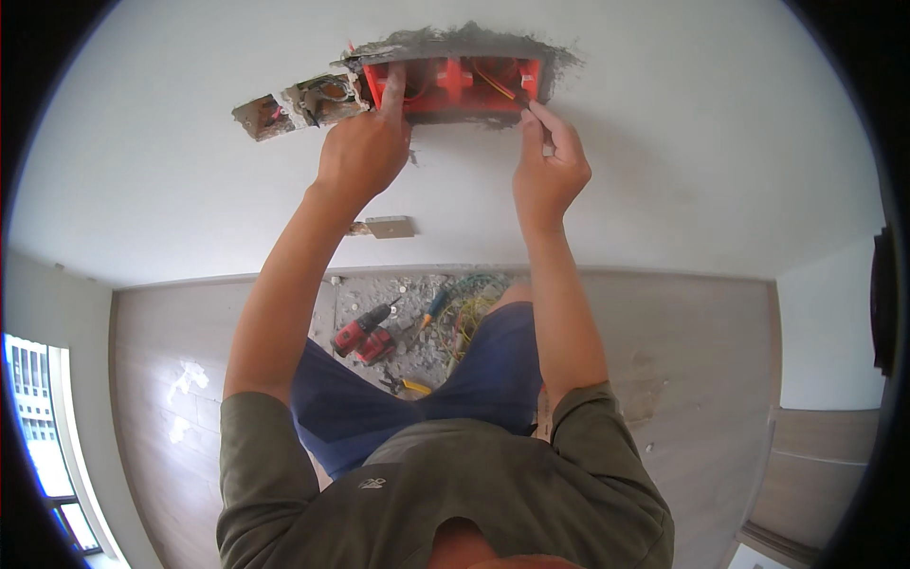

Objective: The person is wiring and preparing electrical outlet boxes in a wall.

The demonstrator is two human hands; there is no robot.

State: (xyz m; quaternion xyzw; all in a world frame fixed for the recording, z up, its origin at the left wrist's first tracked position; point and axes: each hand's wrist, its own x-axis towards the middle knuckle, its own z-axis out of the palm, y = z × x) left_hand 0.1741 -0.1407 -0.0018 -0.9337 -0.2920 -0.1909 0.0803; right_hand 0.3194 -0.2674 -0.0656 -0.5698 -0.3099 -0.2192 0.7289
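A wide red plastic wall box [454,81] sits in a cut-out in the white wall, with rough dark grey mortar [427,42] around it. Thin wires [497,84], red and yellow, lie inside its right part. My left hand [365,152] reaches to the box's left end, index finger stretched up into it and the other fingers curled. At the lower right corner my right hand [552,175] has thumb and index finger pinched together. Whatever is between those fingertips is too small to make out.
Left of the box are exposed old wall boxes [322,100] with wiring. A small grey plate [391,227] sits lower on the wall. On the floor between my legs lie a red cordless drill [355,332], a screwdriver [434,308], yellow-handled pliers [414,386], tangled wires [464,322] and rubble.
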